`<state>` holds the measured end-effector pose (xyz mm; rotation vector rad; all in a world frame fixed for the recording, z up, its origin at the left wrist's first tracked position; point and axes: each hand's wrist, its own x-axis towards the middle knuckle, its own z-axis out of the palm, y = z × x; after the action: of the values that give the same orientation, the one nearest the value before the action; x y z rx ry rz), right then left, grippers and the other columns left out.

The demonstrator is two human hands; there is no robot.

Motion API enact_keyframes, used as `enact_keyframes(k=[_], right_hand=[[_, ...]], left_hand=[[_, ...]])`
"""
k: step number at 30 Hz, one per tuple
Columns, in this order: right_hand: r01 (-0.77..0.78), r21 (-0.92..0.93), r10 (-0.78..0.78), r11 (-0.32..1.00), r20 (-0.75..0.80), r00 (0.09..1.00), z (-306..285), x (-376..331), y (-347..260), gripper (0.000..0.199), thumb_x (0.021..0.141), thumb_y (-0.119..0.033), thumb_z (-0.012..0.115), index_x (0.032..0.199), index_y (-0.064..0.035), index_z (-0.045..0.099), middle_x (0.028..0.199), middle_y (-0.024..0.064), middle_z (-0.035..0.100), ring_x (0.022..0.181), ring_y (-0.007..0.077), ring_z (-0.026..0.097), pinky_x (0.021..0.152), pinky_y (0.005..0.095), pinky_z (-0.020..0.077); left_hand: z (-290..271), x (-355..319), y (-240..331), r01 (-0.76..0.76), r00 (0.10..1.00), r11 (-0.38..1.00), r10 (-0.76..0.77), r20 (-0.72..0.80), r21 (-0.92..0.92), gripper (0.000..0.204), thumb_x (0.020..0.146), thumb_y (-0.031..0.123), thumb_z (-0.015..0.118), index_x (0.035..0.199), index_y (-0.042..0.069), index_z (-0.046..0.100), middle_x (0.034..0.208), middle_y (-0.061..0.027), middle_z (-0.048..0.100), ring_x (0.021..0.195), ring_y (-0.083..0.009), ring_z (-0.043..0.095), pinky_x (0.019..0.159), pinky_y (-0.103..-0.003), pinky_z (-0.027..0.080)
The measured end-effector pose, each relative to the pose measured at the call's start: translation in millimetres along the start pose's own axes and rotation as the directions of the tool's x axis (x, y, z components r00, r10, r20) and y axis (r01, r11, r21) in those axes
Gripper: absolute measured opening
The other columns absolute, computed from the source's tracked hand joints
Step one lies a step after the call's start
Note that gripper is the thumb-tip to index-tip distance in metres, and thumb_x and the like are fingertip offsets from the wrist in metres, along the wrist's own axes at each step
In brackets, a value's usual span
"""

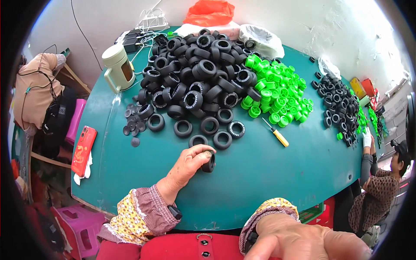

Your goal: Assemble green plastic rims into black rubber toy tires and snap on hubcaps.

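Note:
My left hand [184, 170] is closed on a small black rubber toy tyre [209, 163], held upright just above the green table between thumb and fingers. My right hand [299, 238] is raised close to the camera at the lower right. Its fingers look spread, partly cut off by the picture's lower edge, and nothing shows in them. Several loose tyres [222, 140] lie just beyond my left hand, in front of a big heap of black tyres [193, 99]. Right of that heap is a pile of bright green plastic wheel hubs [277, 93]. A screwdriver [279, 137] with a yellow handle lies before the hubs.
Flat black discs [135, 141], a cream jug [117, 69] and a red phone [84, 149] are on the table's left. Cables and a power strip [154, 22] stand behind. At the right, a co-worker [377, 190] in white gloves reaches toward another tyre pile [340, 108].

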<state>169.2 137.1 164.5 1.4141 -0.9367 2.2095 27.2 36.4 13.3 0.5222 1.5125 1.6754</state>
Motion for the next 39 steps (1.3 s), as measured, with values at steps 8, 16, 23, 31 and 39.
enact_keyframes(k=[8,16,23,31,39], right_hand=[[0.073,-0.014,-0.073,0.997,0.003,0.997,1,-8,5,0.036,0.087,-0.031,0.047,0.122,-0.0238,0.044,0.089,0.0095,0.064,0.106,0.0299,0.05,0.097,0.0545,0.0127],[-0.152,0.043,0.158,0.987,-0.181,0.971,16,5,-19,0.037,0.086,-0.027,0.05,0.122,-0.0212,0.045,0.086,0.0095,0.064,0.104,0.0286,0.052,0.098,0.0552,0.0114],[0.215,-0.056,-0.221,0.975,-0.12,0.968,20,1,19,0.037,0.088,-0.027,0.045,0.124,-0.0196,0.043,0.085,0.009,0.064,0.104,0.0332,0.051,0.099,0.0544,0.0116],[-0.126,0.051,0.135,0.991,-0.462,0.876,-14,-11,18,0.047,0.091,-0.036,0.027,0.126,-0.0058,0.034,0.112,0.0221,0.047,0.114,0.0311,0.04,0.096,0.0465,0.0277],[-0.101,0.231,0.249,0.968,-0.808,0.534,-65,-42,38,0.043,0.091,-0.034,0.035,0.123,-0.0049,0.035,0.126,0.0197,0.04,0.119,0.0299,0.036,0.092,0.0444,0.0343]], left_hand=[[4,2,2,-0.011,1.0,1.0,0.011,0.002,-0.014,0.029,0.079,0.017,0.044,0.1,0.0,0.054,0.078,-0.0064,0.059,0.07,-0.0095,0.056,0.066,-0.021,0.045],[-2,3,-3,-0.012,1.0,1.0,0.012,-0.004,-0.024,0.028,0.079,0.017,0.045,0.1,0.0,0.055,0.079,-0.0058,0.059,0.072,-0.0088,0.055,0.068,-0.021,0.045],[10,5,6,-0.055,0.998,0.998,0.056,0.036,-0.026,0.025,0.08,0.015,0.048,0.099,0.0,0.056,0.078,-0.0032,0.058,0.071,-0.0073,0.053,0.067,-0.02,0.043],[-5,-5,6,-0.054,0.997,0.998,0.055,-0.055,0.031,0.024,0.081,0.017,0.054,0.098,0.001,0.056,0.074,0.0011,0.055,0.067,-0.006,0.05,0.061,-0.019,0.04],[-43,-22,4,-0.112,0.981,0.993,0.106,-0.16,-0.026,0.022,0.082,0.019,0.051,0.094,0.003,0.059,0.072,0.0022,0.055,0.063,-0.0043,0.048,0.056,-0.018,0.036]])
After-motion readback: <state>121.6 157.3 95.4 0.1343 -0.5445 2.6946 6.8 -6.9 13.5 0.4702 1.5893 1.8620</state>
